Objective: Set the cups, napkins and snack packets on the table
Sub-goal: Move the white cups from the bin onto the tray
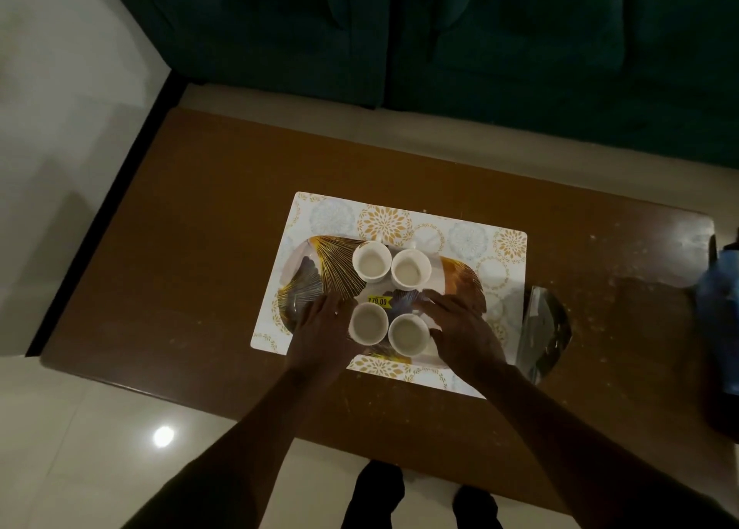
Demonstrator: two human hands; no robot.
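Observation:
Several white cups of pale tea stand on a gold-leaf patterned tray (320, 264), which lies on a floral placemat (332, 213). Two cups are at the far side (372, 261) (410, 269) and two at the near side (370, 323) (408, 334). My left hand (324, 330) rests against the left of the near-left cup, fingers spread over the tray. My right hand (462, 330) lies against the right of the near-right cup, fingers stretched out. Neither hand wraps a cup. A shiny silver snack packet (542, 328) lies just right of the placemat.
The brown wooden table (200, 216) has bare room on its left half. A blue object (720, 308) sits at the table's right edge. A dark green sofa (440, 40) runs behind the table. My feet (420, 496) stand at the near edge on pale floor tiles.

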